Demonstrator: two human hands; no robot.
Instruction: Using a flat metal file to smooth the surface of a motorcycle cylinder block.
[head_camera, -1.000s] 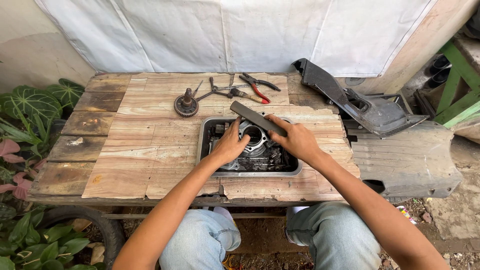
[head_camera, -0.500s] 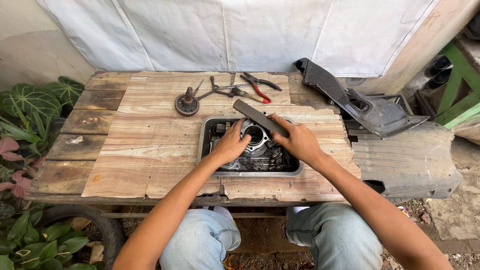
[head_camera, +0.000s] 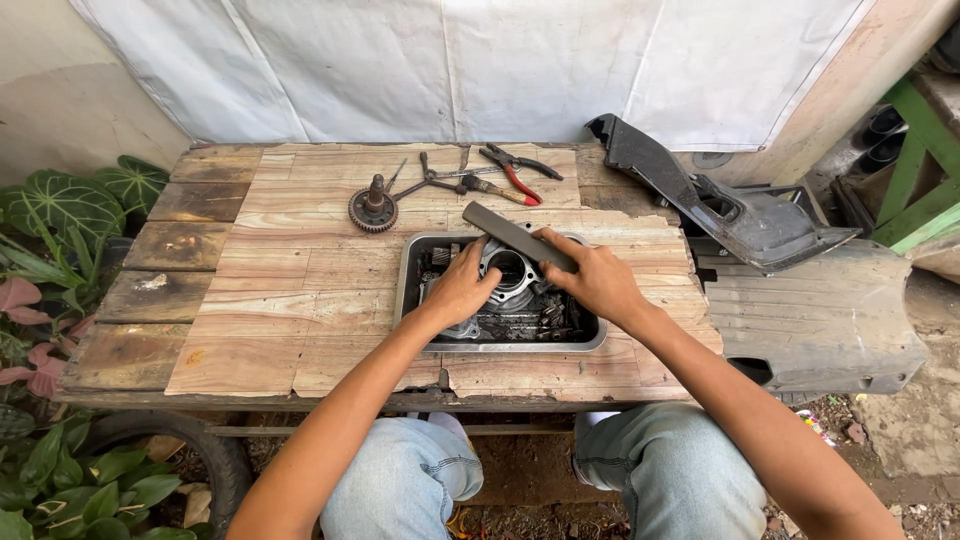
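Head view, looking down. Your left hand rests inside the metal tray, its fingers curled over the rim of the round metal engine part and gripping it. Your right hand is closed around the lower end of a flat dark bar; the bar runs from the hand toward 10 o'clock, crossing above the engine part and the tray's far rim. Whether the bar touches the part cannot be told.

The tray sits on the wooden counter, right of centre, close to the near edge. The engine part lies in the middle of the tray among small greasy pieces.

At 12 o'clock from the tray, near the counter's far edge, lie red-handled pliers and, just beside them, thin hand tools. At 10 o'clock from the tray a gear on a short shaft stands upright. At 2 o'clock a dark plastic panel overhangs the counter's right end. Leafy plants stand at 9 o'clock, beyond the counter's left edge.
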